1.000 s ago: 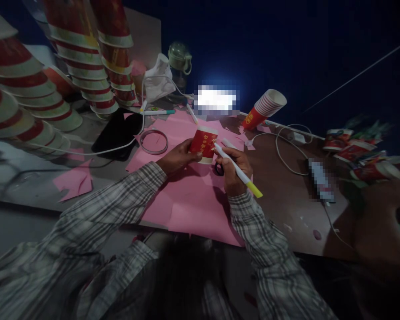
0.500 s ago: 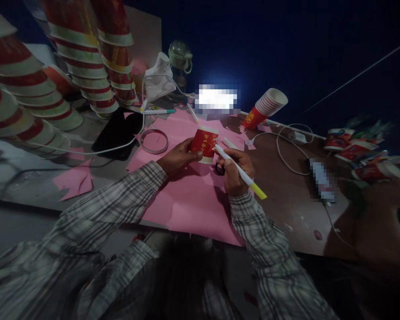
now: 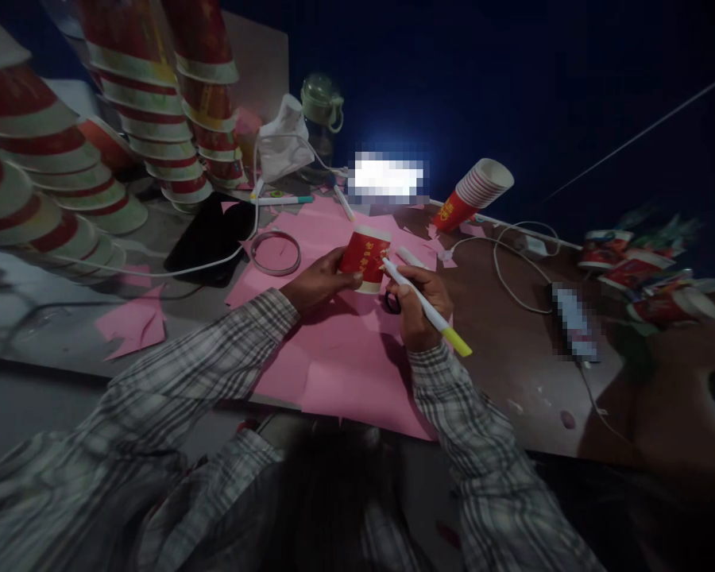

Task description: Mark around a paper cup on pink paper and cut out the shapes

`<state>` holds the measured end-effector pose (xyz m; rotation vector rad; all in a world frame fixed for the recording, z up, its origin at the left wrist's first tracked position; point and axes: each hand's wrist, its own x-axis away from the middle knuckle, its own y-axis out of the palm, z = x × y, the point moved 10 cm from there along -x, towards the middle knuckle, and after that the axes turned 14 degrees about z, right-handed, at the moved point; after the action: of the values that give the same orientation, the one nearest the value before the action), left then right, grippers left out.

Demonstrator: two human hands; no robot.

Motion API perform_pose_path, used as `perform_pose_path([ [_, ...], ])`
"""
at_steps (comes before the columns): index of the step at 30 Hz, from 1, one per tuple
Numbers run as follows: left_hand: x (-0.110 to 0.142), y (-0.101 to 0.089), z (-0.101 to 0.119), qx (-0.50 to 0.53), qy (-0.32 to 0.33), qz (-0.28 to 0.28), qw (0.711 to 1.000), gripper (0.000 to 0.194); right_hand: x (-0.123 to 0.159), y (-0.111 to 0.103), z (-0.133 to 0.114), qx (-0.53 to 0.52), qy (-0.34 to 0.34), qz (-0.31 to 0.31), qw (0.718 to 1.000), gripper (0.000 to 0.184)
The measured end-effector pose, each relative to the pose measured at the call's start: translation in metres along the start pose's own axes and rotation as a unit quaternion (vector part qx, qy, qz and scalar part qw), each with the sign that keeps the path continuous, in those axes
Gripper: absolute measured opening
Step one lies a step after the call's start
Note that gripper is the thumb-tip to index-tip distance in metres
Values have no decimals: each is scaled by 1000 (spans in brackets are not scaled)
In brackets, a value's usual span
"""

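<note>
Here's the red cup (image 3: 365,256) above the pink paper (image 3: 357,385), left hand (image 3: 314,284) closed on its left side, right hand (image 3: 418,322) pinching the marker (image 3: 434,315), which slants rightward and nearer the body from just beside the cup's right side.

We list: one lidded bottle (image 3: 320,103), upright; one flat black object (image 3: 210,238); one phone (image 3: 573,322), screen blurred; one white plug (image 3: 531,246), cabled.
</note>
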<state>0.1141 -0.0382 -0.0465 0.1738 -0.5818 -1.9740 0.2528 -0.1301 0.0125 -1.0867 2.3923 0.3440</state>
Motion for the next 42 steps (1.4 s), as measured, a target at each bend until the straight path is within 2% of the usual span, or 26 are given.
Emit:
perform_pose_path([
  [5, 0, -2, 1, -15, 8, 6, 1000, 61, -2, 0, 3, 14, 8, 5, 1000, 28],
  [10, 0, -1, 2, -5, 5, 4, 1000, 58, -2, -4, 7, -40, 19, 35, 998, 28],
  [22, 0, 0, 3, 2, 0, 5, 1000, 62, -1, -1, 5, -25, 26, 19, 999, 27],
  [28, 0, 0, 5, -16, 6, -6, 1000, 59, -4, -2, 9, -45, 34, 38, 998, 26],
  [31, 0, -1, 5, -12, 9, 6, 1000, 59, -2, -2, 8, -52, 29, 30, 998, 26],
  [37, 2, 2, 2, 11, -14, 14, 1000, 63, 0, -1, 2, 0, 14, 10, 1000, 28],
  [42, 1, 2, 4, -13, 7, 10, 1000, 65, -2, 2, 2, 5, 24, 5, 1000, 29],
])
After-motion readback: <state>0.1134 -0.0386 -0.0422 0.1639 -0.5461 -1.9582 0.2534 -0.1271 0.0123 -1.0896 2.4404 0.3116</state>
